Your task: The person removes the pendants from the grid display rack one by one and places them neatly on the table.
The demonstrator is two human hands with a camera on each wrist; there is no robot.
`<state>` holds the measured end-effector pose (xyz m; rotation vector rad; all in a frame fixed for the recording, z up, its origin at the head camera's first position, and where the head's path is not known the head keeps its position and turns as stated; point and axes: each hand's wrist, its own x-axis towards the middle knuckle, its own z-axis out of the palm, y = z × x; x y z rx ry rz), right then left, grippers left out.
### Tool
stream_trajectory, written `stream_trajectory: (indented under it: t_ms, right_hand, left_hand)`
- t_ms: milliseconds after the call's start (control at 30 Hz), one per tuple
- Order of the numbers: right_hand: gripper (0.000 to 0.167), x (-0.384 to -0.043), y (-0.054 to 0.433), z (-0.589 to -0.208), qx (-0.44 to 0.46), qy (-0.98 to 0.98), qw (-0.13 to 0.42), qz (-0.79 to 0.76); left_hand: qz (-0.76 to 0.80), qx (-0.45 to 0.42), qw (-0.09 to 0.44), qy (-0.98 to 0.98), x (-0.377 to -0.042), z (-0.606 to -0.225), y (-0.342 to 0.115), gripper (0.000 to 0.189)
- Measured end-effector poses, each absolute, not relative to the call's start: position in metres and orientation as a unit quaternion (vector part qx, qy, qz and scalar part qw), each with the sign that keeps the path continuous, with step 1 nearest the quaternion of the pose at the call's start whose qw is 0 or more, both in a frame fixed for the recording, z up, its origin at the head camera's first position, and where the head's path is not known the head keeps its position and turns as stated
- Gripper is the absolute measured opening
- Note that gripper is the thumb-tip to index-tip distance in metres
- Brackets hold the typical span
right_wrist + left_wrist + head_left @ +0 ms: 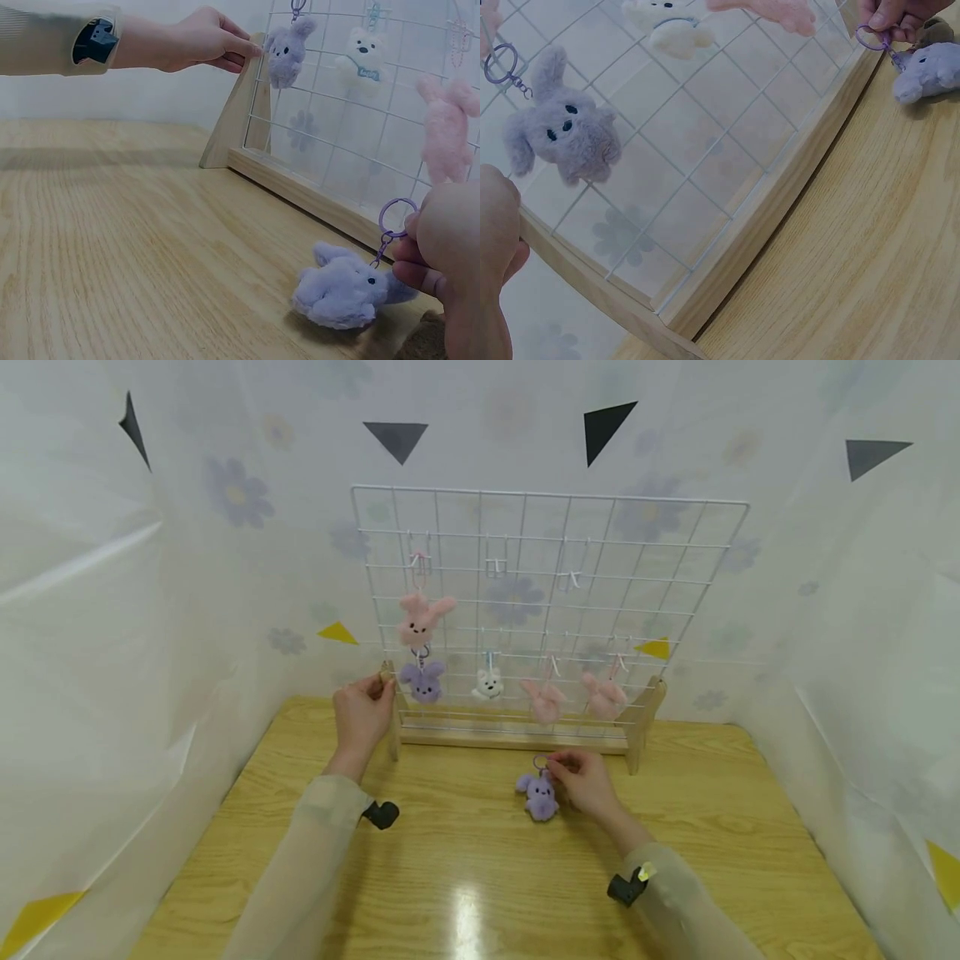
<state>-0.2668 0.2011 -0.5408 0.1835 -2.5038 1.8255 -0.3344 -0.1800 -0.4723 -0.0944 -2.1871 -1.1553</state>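
My left hand (362, 714) grips the top of the left wooden side piece (238, 112) of a display stand with a white wire grid (525, 602). My right hand (587, 781) pinches the ring end of a purple bunny plush keychain (540, 797) close over the table, in front of the stand. In the right wrist view its purple ring (397, 217) stands up by the fingertips. Something brown and fuzzy (424, 341) shows beneath that hand. Another purple bunny keychain (423, 682) hangs on the grid, near the left hand.
A pink bunny (420, 620) hangs at the grid's upper left. A white bear keychain (489, 683) and two pink plush keychains, a left one (543, 700) and a right one (603, 695), hang lower. Bare hooks (497, 567) sit higher up. White sheeting encloses the wooden table (450, 860).
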Motion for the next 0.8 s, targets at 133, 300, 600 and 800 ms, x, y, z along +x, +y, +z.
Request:
stream_trajectory:
  t_ms: [133, 300, 600, 800]
  right_hand:
    - [0.015, -0.272, 0.200, -0.543, 0.043, -0.816, 0.018, 0.577]
    - [0.010, -0.279, 0.200, -0.549, 0.034, -0.831, 0.010, 0.555]
    - [0.013, -0.288, 0.198, -0.551, 0.026, -0.856, -0.006, 0.517]
    - [0.010, -0.291, 0.198, -0.550, 0.030, -0.859, -0.003, 0.511]
  left_hand:
    - [-0.443, -0.031, 0.323, -0.836, -0.333, -0.470, -0.180, 0.021]
    - [-0.446, -0.026, 0.315, -0.837, -0.332, -0.469, -0.179, 0.021]
    - [-0.445, -0.022, 0.310, -0.840, -0.332, -0.470, -0.180, 0.020]
    - [-0.437, -0.029, 0.318, -0.841, -0.333, -0.471, -0.180, 0.020]
